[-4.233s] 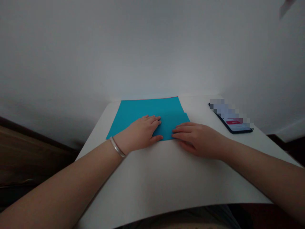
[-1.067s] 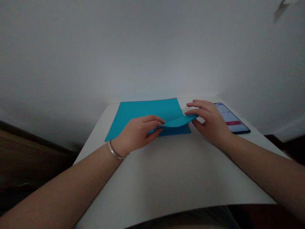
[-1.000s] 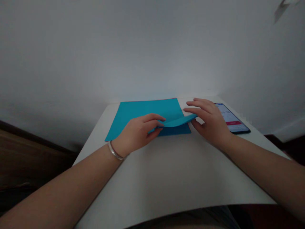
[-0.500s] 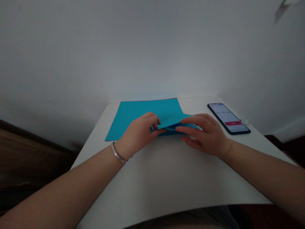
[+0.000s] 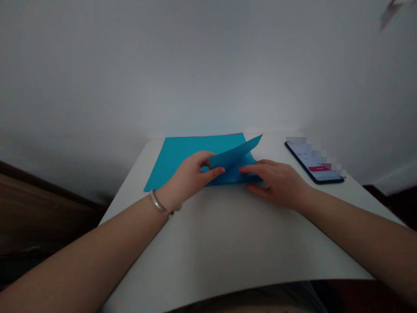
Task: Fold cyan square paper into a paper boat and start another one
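Observation:
A folded sheet of blue paper (image 5: 236, 154) is in front of me, its upper flap tilted up and its far right corner pointing into the air. My left hand (image 5: 195, 171) pinches the near left edge of that flap between thumb and fingers. Over the lower layer, my right hand (image 5: 276, 180) has its fingers stretched across the right part of the paper, the thumb lower at the near edge. Underneath and to the left lies a larger flat blue sheet (image 5: 185, 150), partly covered by the left hand and the folded paper.
The papers lie on a white table (image 5: 228, 243) set against a pale wall (image 5: 208, 69). A phone (image 5: 309, 165) with its screen lit rests at the right side of the table. Brown wooden furniture (image 5: 42, 213) stands at the left.
The upper flap of the folded paper has been lifted from nearly flat to standing tilted. My left hand keeps its grip while the right fingers have moved down onto the lower layer.

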### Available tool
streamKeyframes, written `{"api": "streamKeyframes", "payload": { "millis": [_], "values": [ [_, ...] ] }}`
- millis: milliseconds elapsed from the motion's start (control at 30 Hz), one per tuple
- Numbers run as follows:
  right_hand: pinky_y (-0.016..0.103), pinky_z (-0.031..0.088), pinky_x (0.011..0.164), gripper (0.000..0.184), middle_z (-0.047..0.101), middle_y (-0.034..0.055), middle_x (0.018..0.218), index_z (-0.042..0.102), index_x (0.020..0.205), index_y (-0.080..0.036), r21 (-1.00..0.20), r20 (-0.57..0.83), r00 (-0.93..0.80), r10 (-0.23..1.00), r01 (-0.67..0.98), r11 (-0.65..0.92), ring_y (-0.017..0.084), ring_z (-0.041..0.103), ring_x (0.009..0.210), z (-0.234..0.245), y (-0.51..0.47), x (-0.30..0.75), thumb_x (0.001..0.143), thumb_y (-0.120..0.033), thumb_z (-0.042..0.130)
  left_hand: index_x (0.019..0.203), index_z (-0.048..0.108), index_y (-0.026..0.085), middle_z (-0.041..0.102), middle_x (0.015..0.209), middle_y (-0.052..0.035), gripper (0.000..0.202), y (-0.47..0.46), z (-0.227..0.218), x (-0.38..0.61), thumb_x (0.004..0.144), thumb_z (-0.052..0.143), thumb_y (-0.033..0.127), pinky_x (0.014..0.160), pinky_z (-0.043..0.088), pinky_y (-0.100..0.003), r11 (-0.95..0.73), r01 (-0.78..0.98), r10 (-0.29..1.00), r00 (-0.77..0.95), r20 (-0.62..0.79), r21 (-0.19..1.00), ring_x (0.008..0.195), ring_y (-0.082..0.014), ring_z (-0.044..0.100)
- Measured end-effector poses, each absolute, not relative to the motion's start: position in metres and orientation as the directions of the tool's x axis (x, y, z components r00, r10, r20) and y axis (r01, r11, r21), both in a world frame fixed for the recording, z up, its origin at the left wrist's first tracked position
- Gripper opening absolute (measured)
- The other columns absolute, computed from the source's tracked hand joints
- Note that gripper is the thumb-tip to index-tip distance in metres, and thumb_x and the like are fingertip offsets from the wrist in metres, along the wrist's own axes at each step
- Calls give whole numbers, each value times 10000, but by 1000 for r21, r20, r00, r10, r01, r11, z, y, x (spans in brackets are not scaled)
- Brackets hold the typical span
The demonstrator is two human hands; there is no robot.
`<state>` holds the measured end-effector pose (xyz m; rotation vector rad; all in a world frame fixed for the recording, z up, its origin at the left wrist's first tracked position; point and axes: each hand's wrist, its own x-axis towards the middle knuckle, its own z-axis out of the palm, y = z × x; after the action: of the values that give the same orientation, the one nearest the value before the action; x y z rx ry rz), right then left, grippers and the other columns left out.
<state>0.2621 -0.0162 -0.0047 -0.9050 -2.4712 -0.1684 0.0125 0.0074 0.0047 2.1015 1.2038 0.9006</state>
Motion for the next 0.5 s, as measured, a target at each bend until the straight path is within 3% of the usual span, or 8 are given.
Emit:
{"api": "streamKeyframes", "payload": {
  "millis": [133, 200, 267, 333, 367, 433, 500],
  "values": [
    [328, 531, 765, 413, 695, 41, 1106, 543, 1256, -229, -35, 448, -729, 518, 564, 825, 192, 641, 933, -4, -16, 261, 849, -160, 532, 908, 542, 192, 539, 661, 23, 285, 4, 7, 15, 801, 594, 451, 524, 472, -259, -307, 483, 942, 274, 192, 820, 609, -152, 573],
    [344, 519, 823, 401, 659, 28, 1207, 577, 1233, -249, 10, 441, -773, 457, 513, 858, 195, 620, 994, -5, -13, 263, 859, -128, 504, 1060, 483, 206, 483, 604, 58, 354, 2, 7, 16, 793, 603, 404, 452, 453, -241, -223, 496, 973, 171, 158, 839, 500, -130, 532],
    [361, 508, 866, 382, 640, 10, 1245, 625, 1170, -256, 38, 412, -806, 424, 480, 876, 204, 601, 1052, -7, -9, 265, 846, -97, 498, 1255, 357, 233, 553, 718, 37, 554, 3, 5, 16, 778, 621, 331, 451, 478, -246, -214, 467, 977, 114, 182, 858, 492, -117, 536],
    [358, 510, 873, 330, 665, 10, 1204, 667, 1061, -241, 19, 354, -823, 443, 480, 877, 207, 602, 1070, -9, -7, 267, 808, -81, 528, 1370, 221, 271, 603, 1009, -43, 733, 7, 2, 13, 760, 627, 254, 546, 539, -285, -296, 460, 954, 96, 285, 837, 627, -134, 600],
    [355, 512, 872, 314, 672, 13, 1189, 671, 1021, -234, -5, 321, -823, 469, 494, 869, 207, 605, 1074, -10, -6, 268, 781, -74, 548, 1398, 190, 282, 563, 1161, -79, 783, 8, 1, 12, 751, 627, 222, 633, 561, -321, -356, 487, 929, 95, 356, 798, 758, -162, 625],
    [357, 519, 868, 315, 664, 28, 1203, 660, 988, -220, -57, 268, -804, 531, 537, 842, 213, 605, 1089, -10, -6, 269, 722, -67, 588, 1395, 278, 262, 447, 1333, -114, 759, 11, -1, 8, 730, 634, 177, 838, 537, -409, -453, 612, 863, 120, 490, 649, 1049, -235, 572],
    [380, 524, 866, 341, 647, 48, 1229, 644, 995, -210, -90, 247, -784, 570, 567, 819, 231, 595, 1111, -8, -6, 271, 681, -82, 621, 1310, 455, 233, 369, 1401, -123, 623, 12, -2, 4, 723, 648, 158, 977, 447, -493, -511, 740, 793, 210, 572, 437, 1217, -295, 454]
  ]
}}
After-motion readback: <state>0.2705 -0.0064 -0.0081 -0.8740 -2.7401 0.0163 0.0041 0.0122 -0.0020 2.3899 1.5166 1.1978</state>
